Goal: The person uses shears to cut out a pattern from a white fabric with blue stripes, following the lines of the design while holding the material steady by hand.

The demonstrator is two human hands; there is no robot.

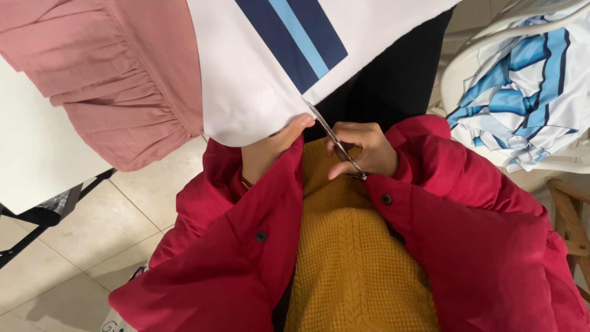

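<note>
White fabric edge pinched by left hand; right hand holds scissors

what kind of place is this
Probably a home or small sewing workspace: the right hand works small metal scissors at white fabric with navy and light-blue stripes, pink ruffled cloth lies on a white table, above a tiled floor.

You look down on a floor of pale beige tiles with thin grout lines. At your left stands a white table on a black frame. Far right sits a white chair; near right, a wooden chair.
</note>
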